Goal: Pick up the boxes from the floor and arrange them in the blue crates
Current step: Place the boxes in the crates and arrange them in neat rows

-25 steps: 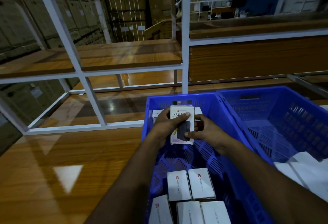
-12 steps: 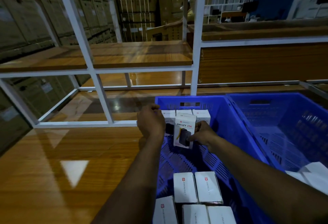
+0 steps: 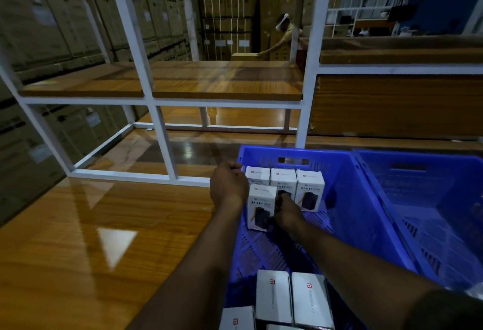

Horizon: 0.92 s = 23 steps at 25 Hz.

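A white box (image 3: pixel 261 206) printed "HALLEY 20K" stands upright on the floor of the left blue crate (image 3: pixel 347 199). It sits just in front of a row of three like boxes (image 3: pixel 283 179) against the far wall. My right hand (image 3: pixel 287 212) pinches the front box's right edge. My left hand (image 3: pixel 228 185) is curled over the crate's left rim near the far corner, beside the front box. More white boxes (image 3: pixel 273 295) lie flat at the crate's near end.
A second blue crate (image 3: pixel 431 212) stands touching the first on its right, with something white (image 3: pixel 475 288) at its near edge. A white metal rack (image 3: pixel 159 131) with wooden shelves rises behind. Glossy wood surface (image 3: pixel 104 238) spreads left. A person (image 3: pixel 285 31) works far back.
The box went from both hands in the air down to the crate's far end, in front of the row. My left hand let go of it and moved to the left rim.
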{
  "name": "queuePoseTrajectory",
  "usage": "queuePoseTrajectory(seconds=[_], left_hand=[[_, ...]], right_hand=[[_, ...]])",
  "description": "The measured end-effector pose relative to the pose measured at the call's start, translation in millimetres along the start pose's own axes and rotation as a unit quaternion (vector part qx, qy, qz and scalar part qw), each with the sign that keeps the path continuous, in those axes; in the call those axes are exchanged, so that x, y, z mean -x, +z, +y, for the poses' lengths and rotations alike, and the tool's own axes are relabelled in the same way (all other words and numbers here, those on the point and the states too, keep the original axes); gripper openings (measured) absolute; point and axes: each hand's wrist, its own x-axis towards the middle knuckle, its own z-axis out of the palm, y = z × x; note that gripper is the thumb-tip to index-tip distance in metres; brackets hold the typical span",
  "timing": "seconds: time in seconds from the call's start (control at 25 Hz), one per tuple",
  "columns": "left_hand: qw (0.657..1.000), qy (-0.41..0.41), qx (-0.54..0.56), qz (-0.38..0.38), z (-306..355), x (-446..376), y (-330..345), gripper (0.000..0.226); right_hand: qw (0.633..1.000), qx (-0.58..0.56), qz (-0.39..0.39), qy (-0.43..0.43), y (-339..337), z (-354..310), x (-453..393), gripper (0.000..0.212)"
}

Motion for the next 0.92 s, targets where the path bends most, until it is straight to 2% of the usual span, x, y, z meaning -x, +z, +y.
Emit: queuePoseTrajectory(seconds=[0.08, 0.2, 0.52, 0.72, 0.84, 0.92], left_hand=[[1.000, 0.006, 0.001, 0.003, -2.0, -0.7, 0.5, 0.012], [1.000, 0.016, -0.002, 0.008, -1.3, -0.2, 1.1, 0.013], [1.000, 0.025, -0.017, 0.005, -6.2, -3.6, 5.8, 0.013], [0.997, 0.057, -0.047, 0.009, -4.1, -2.4, 6.4, 0.013], [0.992, 0.095, -0.077, 0.010, -5.6, -2.8, 10.1, 0.011], [0.986, 0.130, -0.106, 0.018, -4.7, -1.4, 11.9, 0.012]], right_hand=[[1.000, 0.004, 0.003, -0.003, 6.5, -4.6, -7.9, 0.024], [0.997, 0.076, 0.013, -0.006, 11.5, -6.6, -12.4, 0.030], [0.994, 0.110, 0.019, 0.000, 10.6, -8.2, -17.6, 0.039], [0.989, 0.148, -0.016, 0.006, 7.1, -8.9, -16.7, 0.039], [0.984, 0.172, -0.051, 0.007, -1.9, -11.7, -10.0, 0.048], [0.984, 0.167, -0.060, -0.006, -10.1, -10.1, -1.1, 0.065]])
